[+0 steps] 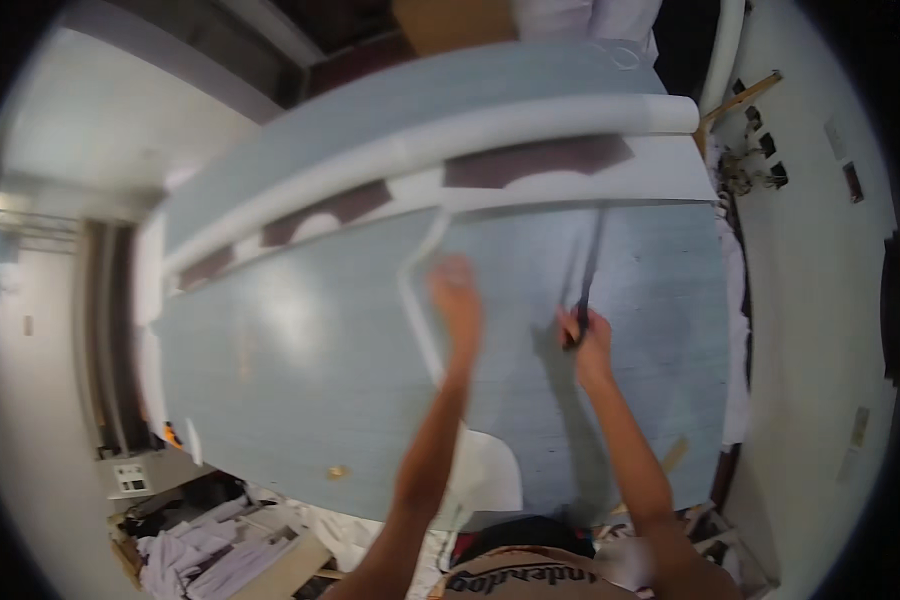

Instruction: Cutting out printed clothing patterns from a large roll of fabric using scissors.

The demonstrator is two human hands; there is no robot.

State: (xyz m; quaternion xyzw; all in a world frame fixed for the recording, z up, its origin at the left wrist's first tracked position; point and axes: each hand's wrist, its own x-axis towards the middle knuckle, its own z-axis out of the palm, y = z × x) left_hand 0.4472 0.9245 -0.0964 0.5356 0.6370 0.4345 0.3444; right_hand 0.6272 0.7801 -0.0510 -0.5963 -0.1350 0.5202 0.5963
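My right hand [590, 340] grips long black scissors [584, 310], their blades pointing up toward the white paper. My left hand [453, 295], blurred by motion, is beside a narrow, bent white strip [417, 319]; I cannot tell whether it holds anything. The strip runs down to a curved white paper piece [490, 470] at the near edge. Across the back, a white sheet [670, 165] carries dark maroon cut shapes [525, 162], with a long white roll [660, 114] along its far side.
A large pale blue table [270, 370] fills the middle. A small orange object [170, 433] sits at its left edge. Piles of white cloth [185, 555] and boxes lie below the near edge. A pale wall [820, 300] with hanging hardware stands at the right.
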